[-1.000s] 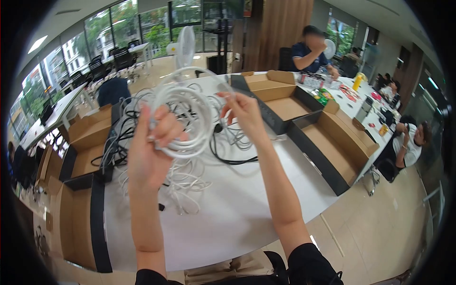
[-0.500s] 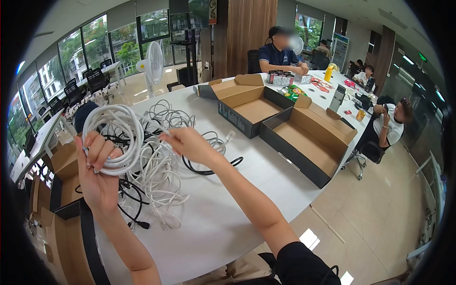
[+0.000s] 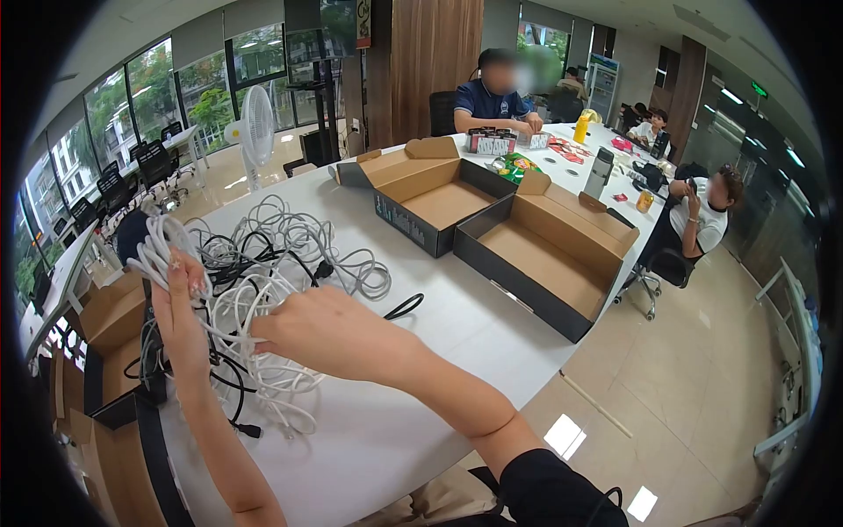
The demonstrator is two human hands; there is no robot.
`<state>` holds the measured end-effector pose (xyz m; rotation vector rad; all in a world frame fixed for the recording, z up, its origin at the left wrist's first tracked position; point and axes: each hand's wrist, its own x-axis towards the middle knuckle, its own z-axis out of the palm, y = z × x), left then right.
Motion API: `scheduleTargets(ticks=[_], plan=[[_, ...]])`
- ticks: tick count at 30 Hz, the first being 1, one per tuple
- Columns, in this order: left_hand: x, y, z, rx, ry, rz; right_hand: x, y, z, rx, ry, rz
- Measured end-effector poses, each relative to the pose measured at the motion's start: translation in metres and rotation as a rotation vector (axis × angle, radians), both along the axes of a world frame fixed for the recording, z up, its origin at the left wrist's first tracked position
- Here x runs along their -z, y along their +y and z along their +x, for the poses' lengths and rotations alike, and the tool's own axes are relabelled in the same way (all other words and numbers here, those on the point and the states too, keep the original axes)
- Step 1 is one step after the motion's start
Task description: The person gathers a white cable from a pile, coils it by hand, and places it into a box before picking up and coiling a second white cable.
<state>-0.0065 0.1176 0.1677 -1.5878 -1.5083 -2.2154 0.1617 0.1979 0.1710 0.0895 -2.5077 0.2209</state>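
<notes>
My left hand (image 3: 180,303) is closed around a coil of white cable (image 3: 165,239), raised above the left part of the table and seen nearly edge-on. Lower and to its right, my right hand (image 3: 312,327) has its fingers closed on a strand of white cable (image 3: 230,337) that runs toward the coil. Its fingertips are partly hidden behind the hand. Beneath both hands spreads a tangle of grey and white cables (image 3: 279,221), mixed with black cables (image 3: 235,263). A black plug (image 3: 249,430) lies at the near end of the pile.
Two open black cardboard boxes (image 3: 536,263) stand right of the pile. More open boxes (image 3: 114,413) are at the lower left, beside the table (image 3: 386,465). One person (image 3: 496,97) sits across the table, another (image 3: 702,220) at its right side. A white fan (image 3: 256,127) stands behind.
The coil has turned from facing me to nearly edge-on. My right hand has moved lower and nearer, with the cable strand. The camera view has shifted slightly right.
</notes>
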Motion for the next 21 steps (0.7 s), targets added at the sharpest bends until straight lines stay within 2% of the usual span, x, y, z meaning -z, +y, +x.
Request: scheduleTargets(ticks=[1, 4, 8, 9, 12, 13, 15, 18, 20, 21], plan=[[0.003, 0.002, -0.004, 0.053, -0.007, -0.005, -0.009, 0.000, 0.012, -0.011, 0.005, -0.023], [0.002, -0.002, 0.009, 0.133, 0.243, -0.214, -0.023, 0.001, 0.033, -0.017, 0.170, -0.061], [0.006, 0.000, 0.043, 0.194, 0.178, -0.395, -0.026, 0.014, 0.045, -0.065, 0.278, -0.098], [0.014, 0.006, 0.045, 0.173, 0.105, -0.342, -0.029, 0.017, 0.050, -0.075, 0.294, -0.108], [0.019, 0.011, 0.045, 0.312, 0.113, -0.315, -0.020, 0.026, 0.057, -0.176, 0.242, -0.211], [0.018, 0.017, 0.043, 0.374, 0.079, -0.228, -0.023, 0.032, 0.059, -0.226, 0.205, -0.224], [0.020, 0.022, 0.039, 0.494, 0.004, -0.068, -0.028, 0.025, 0.070, -0.179, 0.077, -0.188], [0.006, 0.010, 0.039, 0.536, -0.402, 0.120, -0.028, 0.021, 0.079, -0.138, 0.010, -0.175], [-0.003, 0.001, 0.035, 0.684, -0.494, 0.226, -0.028, 0.022, 0.088, -0.070, 0.017, -0.159], [-0.007, -0.003, 0.028, 0.762, -0.529, 0.277, -0.027, 0.027, 0.090, -0.107, 0.076, -0.180]])
